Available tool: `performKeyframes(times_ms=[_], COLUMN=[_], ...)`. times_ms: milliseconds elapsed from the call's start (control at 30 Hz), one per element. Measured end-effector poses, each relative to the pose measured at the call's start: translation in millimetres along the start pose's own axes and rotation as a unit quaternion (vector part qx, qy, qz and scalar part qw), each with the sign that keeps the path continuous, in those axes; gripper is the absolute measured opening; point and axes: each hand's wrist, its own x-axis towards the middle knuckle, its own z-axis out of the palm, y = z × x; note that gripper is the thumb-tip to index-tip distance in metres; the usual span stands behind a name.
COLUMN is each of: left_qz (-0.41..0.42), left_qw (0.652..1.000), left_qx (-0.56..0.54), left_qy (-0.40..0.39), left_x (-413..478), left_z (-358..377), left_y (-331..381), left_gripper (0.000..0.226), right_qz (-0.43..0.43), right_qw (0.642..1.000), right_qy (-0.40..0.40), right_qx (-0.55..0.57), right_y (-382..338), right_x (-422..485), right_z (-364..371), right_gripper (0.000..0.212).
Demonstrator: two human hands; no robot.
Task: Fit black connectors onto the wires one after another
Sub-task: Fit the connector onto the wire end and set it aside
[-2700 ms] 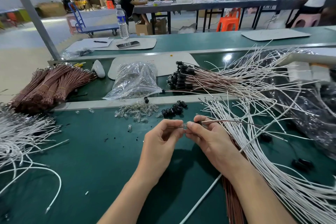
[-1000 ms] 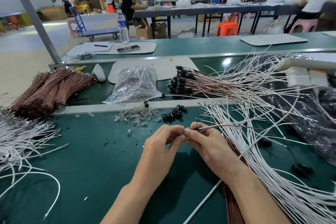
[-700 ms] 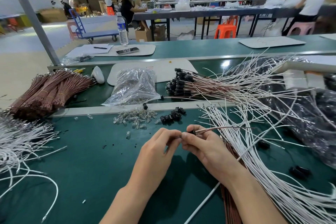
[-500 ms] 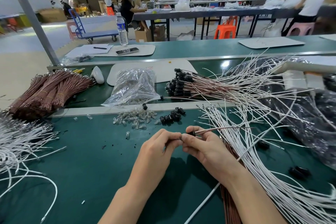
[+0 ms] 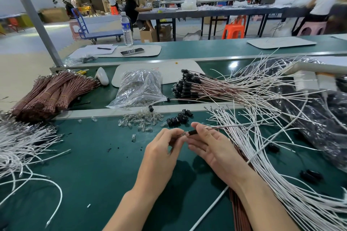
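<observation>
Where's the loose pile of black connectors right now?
Head view, centre: the connector pile lies on the bench just beyond the left hand, between the clear bulbs and white wires.

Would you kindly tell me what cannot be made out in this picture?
- Head view: whether the black connector is seated on its wire; the right hand covers the joint.
- Head view: what the clear part is; too small, half hidden by the left hand pinching it.
- Head view: where the white wires end; cut off by the right and bottom edges.
</observation>
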Motion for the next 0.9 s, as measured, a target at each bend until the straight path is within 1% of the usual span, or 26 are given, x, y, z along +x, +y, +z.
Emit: performKeyframes(times_ms=[100, 167, 233, 400, 600, 667, 733, 900], left_qz=[-0.013, -0.014, -0.012, -0.017, -0.07, -0.081, -0.086, -0.084], left_qw=[1.0, 1.0, 1.0, 0.999, 0.992, 0.989, 0.988, 0.99], left_qx=[-0.015, -0.016, -0.017, -0.034, -0.103, -0.121, -0.127, -0.115], left_qy=[0.02, 0.02, 0.015, 0.007, 0.008, 0.01, 0.015, 0.012], left_x=[0.4, 0.5, 0.4, -0.2, -3.5, -4.0, -4.4, -2.1], left_z=[-1.4, -1.3, -0.8, -0.6, 0.3, 1.0, 1.1, -0.4], left_y=[-0.4, -0.5, -0.5, -0.9, -4.6, -4.5, -5.0, -7.7], left_gripper=[0.013, 0.015, 0.015, 0.014, 0.017, 0.022, 0.028, 0.031], right_qz=[-0.012, -0.016, -0.018, -0.011, 0.001, 0.007, 0.01, 0.007], right_qw=[1.0, 1.0, 1.0, 1.0, 1.0, 1.0, 1.0, 1.0], right_qy=[0.016, 0.013, 0.01, -0.011, -0.019, -0.022, -0.025, -0.029], right_qx=[0.011, 0.013, 0.01, 0.003, 0.012, 0.01, 0.004, -0.009], right_y=[-2.0, -1.0, -0.1, 1.1, 1.3, 1.5, 1.4, 2.6], right_x=[0.2, -0.3, -0.2, -0.3, -0.3, -1.4, -2.2, -3.1], right_z=[0.5, 1.4, 1.7, 1.4, 0.3, 1.0, 1.3, 1.7], right_gripper=[0.036, 0.026, 0.022, 0.029, 0.025, 0.025, 0.026, 0.024])
